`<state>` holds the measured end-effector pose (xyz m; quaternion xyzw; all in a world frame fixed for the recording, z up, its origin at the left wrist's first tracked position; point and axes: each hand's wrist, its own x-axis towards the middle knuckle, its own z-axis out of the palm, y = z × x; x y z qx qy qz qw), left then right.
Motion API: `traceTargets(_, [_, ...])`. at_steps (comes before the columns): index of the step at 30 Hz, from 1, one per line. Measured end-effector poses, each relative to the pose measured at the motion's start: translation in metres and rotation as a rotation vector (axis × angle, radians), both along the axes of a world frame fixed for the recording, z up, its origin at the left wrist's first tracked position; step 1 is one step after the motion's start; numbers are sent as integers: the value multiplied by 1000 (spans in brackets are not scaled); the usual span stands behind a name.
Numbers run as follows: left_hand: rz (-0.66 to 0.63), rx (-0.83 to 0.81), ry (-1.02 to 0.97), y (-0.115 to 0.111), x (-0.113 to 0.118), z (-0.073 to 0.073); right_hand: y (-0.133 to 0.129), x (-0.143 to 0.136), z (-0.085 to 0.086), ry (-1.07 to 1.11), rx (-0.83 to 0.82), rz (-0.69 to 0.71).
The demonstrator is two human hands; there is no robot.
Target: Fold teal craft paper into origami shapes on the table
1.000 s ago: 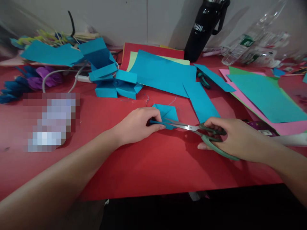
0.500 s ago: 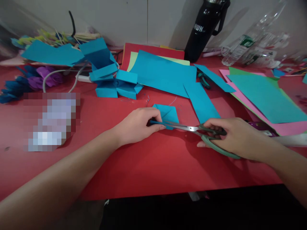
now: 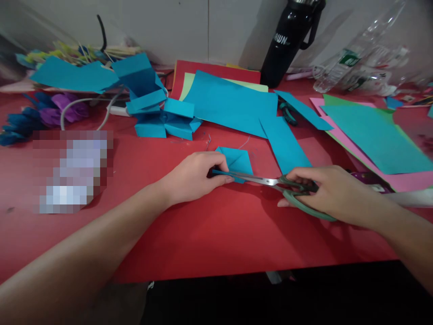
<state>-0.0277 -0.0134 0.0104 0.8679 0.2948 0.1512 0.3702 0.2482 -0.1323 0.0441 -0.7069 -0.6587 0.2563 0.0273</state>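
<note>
A small folded piece of blue paper (image 3: pixel 241 160) lies on the red tabletop, pinched at its near left edge between the thumb and fingers of my left hand (image 3: pixel 199 176). My right hand (image 3: pixel 329 189) grips the green handles of a pair of scissors (image 3: pixel 270 182). The blades point left and lie at the paper's near edge, their tips close to my left fingertips. Part of the paper is hidden behind my left fingers, so the exact place where the blades meet it does not show.
Folded blue paper boxes (image 3: pixel 162 115) and blue sheets (image 3: pixel 233 101) lie beyond my hands. At the back stand a black bottle (image 3: pixel 280 43) and a tilted clear plastic bottle (image 3: pixel 341 67). Coloured sheets (image 3: pixel 379 135) are on the right, paper flowers (image 3: pixel 64 108) on the left.
The scissor blades have come closer together at the paper, and the lower handle has risen slightly. My left hand and the paper stay in place.
</note>
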Motion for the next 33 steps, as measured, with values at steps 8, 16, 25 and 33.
traceTargets(8, [6,-11,9,0,0,0,1,4,-7,13,34,-1])
traceTargets(16, [8,1,1,0,0,1,2,5,-8,6,46,4])
traceTargets(25, [20,-10,-6,1,0,-1,3,6,-6,-5,43,-6])
traceTargets(33, [10,-26,-1,1,0,0,5,3,-8,5,54,-3])
